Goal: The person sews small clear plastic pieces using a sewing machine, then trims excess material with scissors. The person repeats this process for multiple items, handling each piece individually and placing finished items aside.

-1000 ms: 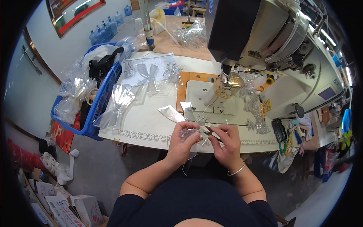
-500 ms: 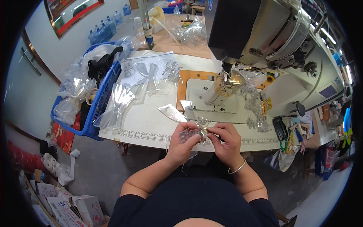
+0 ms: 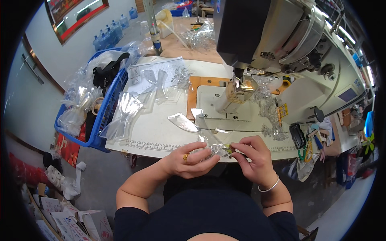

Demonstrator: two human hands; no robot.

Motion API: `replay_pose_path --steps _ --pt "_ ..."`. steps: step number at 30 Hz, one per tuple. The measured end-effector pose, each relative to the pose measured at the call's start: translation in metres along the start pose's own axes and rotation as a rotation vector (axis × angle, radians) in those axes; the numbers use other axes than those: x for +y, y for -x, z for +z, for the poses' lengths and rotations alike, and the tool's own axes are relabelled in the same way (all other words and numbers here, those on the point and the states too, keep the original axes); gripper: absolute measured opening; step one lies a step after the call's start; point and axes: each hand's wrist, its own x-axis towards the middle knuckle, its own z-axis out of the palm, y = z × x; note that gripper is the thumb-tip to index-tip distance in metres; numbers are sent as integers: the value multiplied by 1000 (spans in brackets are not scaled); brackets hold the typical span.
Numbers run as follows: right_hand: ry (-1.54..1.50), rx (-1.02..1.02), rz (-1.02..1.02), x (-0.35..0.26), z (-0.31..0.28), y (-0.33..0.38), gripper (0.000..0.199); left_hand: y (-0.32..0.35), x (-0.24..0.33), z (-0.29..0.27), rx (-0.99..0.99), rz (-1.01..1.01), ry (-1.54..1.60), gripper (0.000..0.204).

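A clear plastic sheet piece with flared, shiny ends lies between my hands at the table's front edge. My left hand, a gold ring on one finger, is closed round its near part. Thumb and fingers of my right hand pinch a small yellow-green object whose kind is too small to make out; its tip meets the plastic. Just beyond, the sewing machine has its needle area over a white plate, with nothing of mine in it.
More clear plastic pieces lie at the left, some on a paper drawing. Beside them stands a blue basket full of plastic bags. Plastic scraps heap by the machine. A printed ruler runs along the front edge.
My left hand has turned over, its back now up, and moved slightly nearer me. My right hand has shifted right and down, and the yellow-green object now shows. The plastic is spread out more.
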Motion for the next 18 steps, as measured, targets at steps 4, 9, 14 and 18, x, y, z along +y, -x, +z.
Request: replay_pose_path --steps 4,9,14,18 --pt "-22 -124 23 -1 -5 -4 24 1 -3 -7 -49 61 6 16" --pt "-65 -300 24 6 -9 -15 19 0 -5 -7 -75 134 34 17" --pt "-242 -394 72 17 -8 -24 14 2 -4 -6 -86 152 37 17" --pt "-259 -444 55 20 -8 -27 13 5 -3 -5 -77 146 61 17"
